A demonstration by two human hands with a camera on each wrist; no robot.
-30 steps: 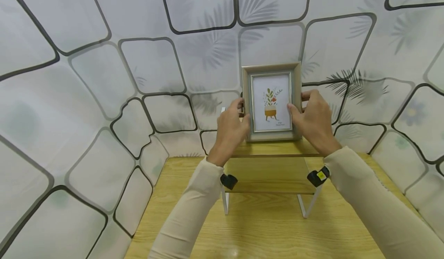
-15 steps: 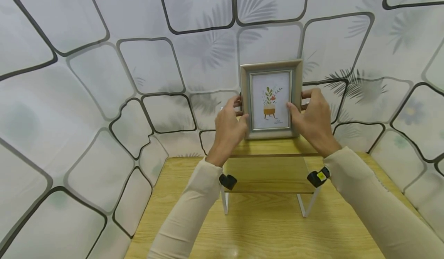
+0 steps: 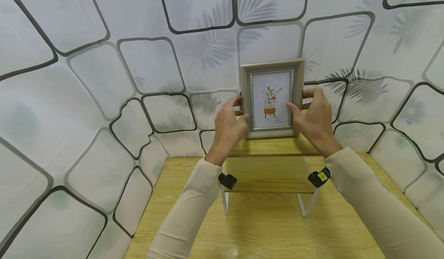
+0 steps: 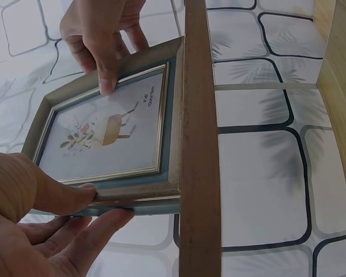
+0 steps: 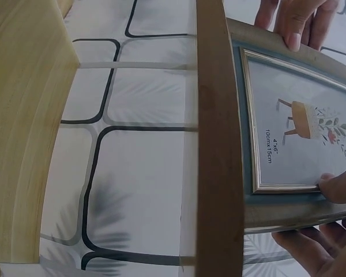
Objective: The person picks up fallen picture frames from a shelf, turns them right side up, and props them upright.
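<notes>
A picture frame [image 3: 272, 133] with a silvery-gold border and a potted-plant print stands almost upright over the upper board [image 3: 274, 147] of a small two-tier wooden shelf. My left hand [image 3: 229, 126] holds its left side, thumb along the front border and fingers at the edge, as the left wrist view shows. On the other side my right hand [image 3: 313, 116] grips the frame, its thumb over the front near the print and the fingers behind. The board's front edge hides the frame's bottom in both wrist views, so contact there cannot be told.
Below the upper board is a lower shelf board [image 3: 270, 174], carried on white metal legs [image 3: 305, 207]. The shelf stands on a wood-grain table [image 3: 263, 236]. Patterned fabric walls [image 3: 208, 66] close in behind and at both sides.
The picture frame has shifted slightly up and back on the shelf and turned a little. Both hands have kept hold of it, the left moving slightly left.
</notes>
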